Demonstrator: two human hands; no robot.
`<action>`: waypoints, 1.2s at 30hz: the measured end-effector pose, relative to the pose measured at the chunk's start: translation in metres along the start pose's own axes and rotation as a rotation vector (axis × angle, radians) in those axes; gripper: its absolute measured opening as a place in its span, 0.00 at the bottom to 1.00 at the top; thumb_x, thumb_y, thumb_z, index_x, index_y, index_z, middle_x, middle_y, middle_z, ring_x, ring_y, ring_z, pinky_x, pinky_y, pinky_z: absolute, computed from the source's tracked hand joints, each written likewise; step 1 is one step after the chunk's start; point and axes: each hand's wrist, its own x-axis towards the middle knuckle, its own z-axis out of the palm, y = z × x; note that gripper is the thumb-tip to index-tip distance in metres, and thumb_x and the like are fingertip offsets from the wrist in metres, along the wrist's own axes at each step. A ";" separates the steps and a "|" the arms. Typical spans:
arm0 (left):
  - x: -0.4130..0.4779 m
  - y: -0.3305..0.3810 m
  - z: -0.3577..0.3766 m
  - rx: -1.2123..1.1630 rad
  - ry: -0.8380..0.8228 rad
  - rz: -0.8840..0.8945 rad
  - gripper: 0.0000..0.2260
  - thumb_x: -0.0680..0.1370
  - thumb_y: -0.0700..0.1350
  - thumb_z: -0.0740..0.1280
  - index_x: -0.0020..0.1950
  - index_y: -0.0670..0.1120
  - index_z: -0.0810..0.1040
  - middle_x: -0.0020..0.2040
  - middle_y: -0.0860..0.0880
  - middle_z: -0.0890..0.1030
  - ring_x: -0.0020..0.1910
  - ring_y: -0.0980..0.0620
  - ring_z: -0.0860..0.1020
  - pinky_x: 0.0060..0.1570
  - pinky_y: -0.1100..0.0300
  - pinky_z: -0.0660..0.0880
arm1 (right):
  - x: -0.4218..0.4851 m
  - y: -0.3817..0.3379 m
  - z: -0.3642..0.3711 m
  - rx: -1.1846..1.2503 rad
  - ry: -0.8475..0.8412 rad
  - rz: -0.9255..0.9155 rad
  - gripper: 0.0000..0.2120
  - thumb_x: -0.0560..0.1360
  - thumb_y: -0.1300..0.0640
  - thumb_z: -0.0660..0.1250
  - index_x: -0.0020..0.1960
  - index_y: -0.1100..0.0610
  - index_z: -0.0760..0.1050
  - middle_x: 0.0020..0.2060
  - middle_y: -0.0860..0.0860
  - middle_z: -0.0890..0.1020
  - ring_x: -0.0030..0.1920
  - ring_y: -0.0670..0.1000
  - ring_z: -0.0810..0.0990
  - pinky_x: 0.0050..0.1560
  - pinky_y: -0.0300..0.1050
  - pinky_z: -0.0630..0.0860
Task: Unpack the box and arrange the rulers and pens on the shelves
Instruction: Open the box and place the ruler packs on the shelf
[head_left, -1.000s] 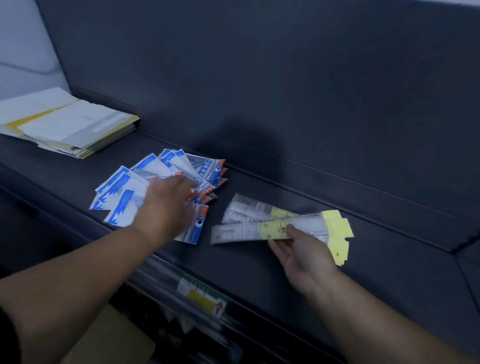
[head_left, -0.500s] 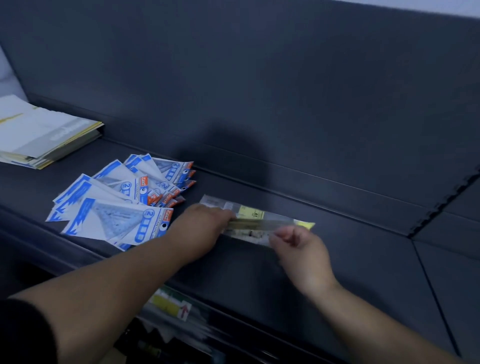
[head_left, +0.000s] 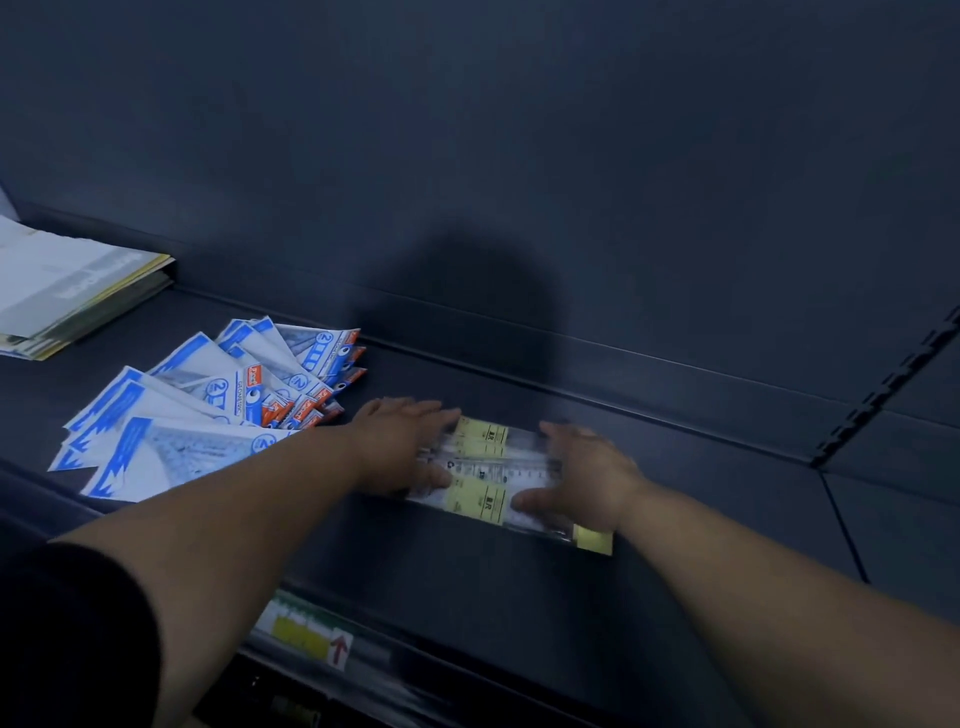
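Squaring the rulers (head_left: 483, 467) on the shelf (head_left: 519, 582), you are pressing their ends with left hand (head_left: 400, 441) and right hand (head_left: 587, 473), fingers flat. The next move is likely calling for nudging them parallel.

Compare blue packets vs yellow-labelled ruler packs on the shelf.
The blue packets are broad and fanned out; the ruler packs are long, narrow and lie side by side. The blue packets lie untouched; the left hand and right hand rest on the ruler packs. Both lie flat on the dark shelf.
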 end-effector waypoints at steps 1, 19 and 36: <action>0.003 -0.002 0.000 0.013 -0.019 0.002 0.36 0.75 0.63 0.62 0.77 0.59 0.47 0.79 0.54 0.49 0.77 0.49 0.50 0.73 0.49 0.46 | 0.003 -0.002 -0.003 -0.019 -0.019 0.010 0.49 0.67 0.34 0.71 0.78 0.48 0.52 0.76 0.50 0.61 0.74 0.55 0.61 0.73 0.52 0.60; -0.019 0.044 0.009 -0.016 0.110 0.072 0.30 0.66 0.66 0.71 0.63 0.54 0.69 0.60 0.53 0.75 0.59 0.50 0.72 0.59 0.54 0.68 | -0.028 0.009 -0.002 0.015 -0.121 -0.058 0.27 0.64 0.49 0.79 0.57 0.49 0.70 0.51 0.48 0.78 0.49 0.51 0.77 0.49 0.44 0.76; -0.052 0.079 0.020 0.101 0.283 0.021 0.21 0.71 0.63 0.68 0.56 0.52 0.71 0.56 0.51 0.78 0.56 0.49 0.75 0.53 0.55 0.67 | -0.066 0.021 0.004 -0.202 0.105 -0.144 0.18 0.72 0.45 0.69 0.59 0.49 0.72 0.58 0.51 0.78 0.58 0.55 0.76 0.54 0.46 0.73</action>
